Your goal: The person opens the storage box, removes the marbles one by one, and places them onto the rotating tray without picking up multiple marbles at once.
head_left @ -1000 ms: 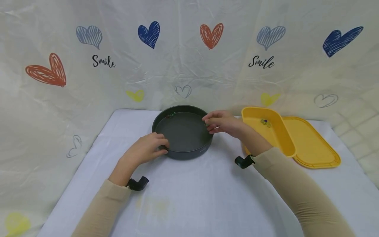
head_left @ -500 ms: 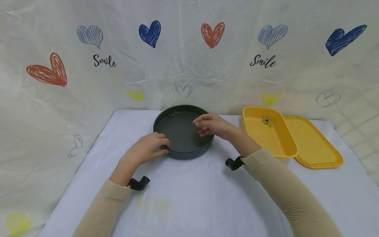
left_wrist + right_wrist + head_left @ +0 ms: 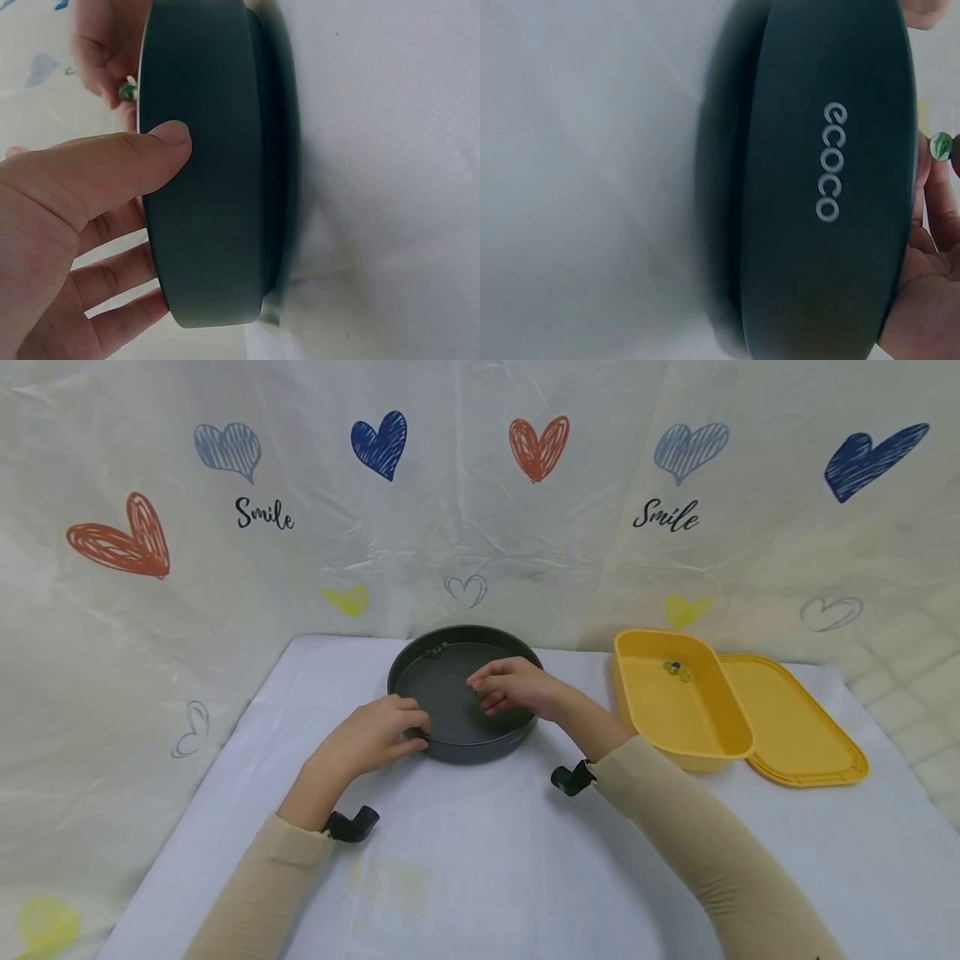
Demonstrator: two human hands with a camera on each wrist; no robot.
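The dark round pan (image 3: 465, 755), marked "ecoco" on its wall, is the centre of the work. The left hand (image 3: 378, 735) grasps its near-left rim, thumb flat against the outer wall and fingers hooked over inside, probably so that the light vessel does not slide on the white cloth (image 3: 465, 860). Above the pan's floor, the right hand (image 3: 517, 685) pinches a green-swirled glass marble (image 3: 941, 146) in its fingertips, a grip that suits something so small and smooth. Against the pan's far-left inner wall sits a little cluster of marbles (image 3: 437, 650), too small here to count surely. Right of the pan stands a yellow box (image 3: 686, 753) with a few more marbles (image 3: 677, 671) inside; its lid (image 3: 813, 727) lies beyond, farther right, presumably put aside to leave the box easy to reach into.
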